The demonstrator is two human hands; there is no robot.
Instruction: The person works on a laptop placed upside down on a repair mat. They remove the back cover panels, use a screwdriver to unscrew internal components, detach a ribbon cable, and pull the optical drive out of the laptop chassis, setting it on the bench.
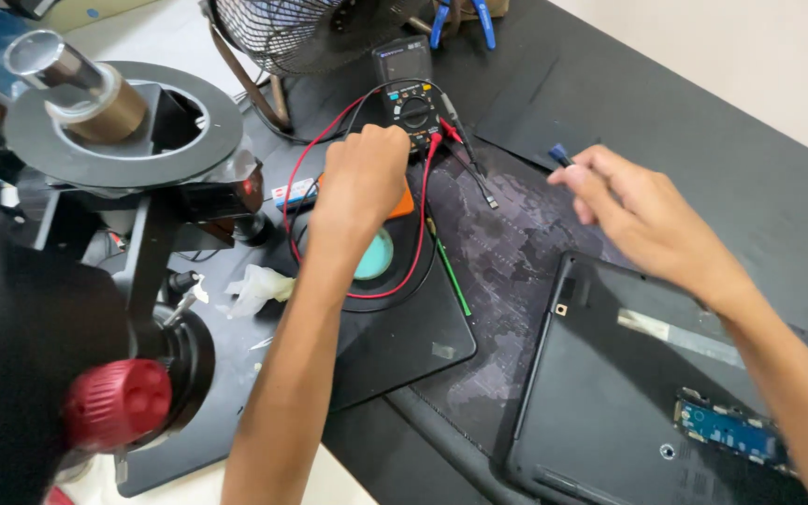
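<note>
Head view — inspection dialogue.

Tech 1: Report the large items first.

Tech 2: Black bench (pixel 703 122) spans the frame. Microscope stand (pixel 133 234) with a red knob (pixel 116 404) occupies the left side. Its black base plate (pixel 395 341) carries a round teal stage insert (pixel 376 257). A dark laptop (pixel 647 393) lies bottom-up at lower right on a patterned mat (pixel 507 262), with a blue circuit board (pixel 729 432) exposed near its edge. A fan grille (pixel 292 28) stands at the top.

Tech 1: Meter location?

Tech 2: Multimeter (pixel 413 108) lies at top centre, just beyond the base plate. The red lead (pixel 418 238) loops around the stage insert; the black probe (pixel 479 182) lies on the mat.

Tech 1: Hand states?

Tech 2: Left hand (pixel 359 178) is curled closed, knuckles up, touching the multimeter's lower edge; what it grips cannot be determined. Right hand (pixel 633 210) hovers over the mat, fingers pinched on a small blue part (pixel 559 153).
</note>
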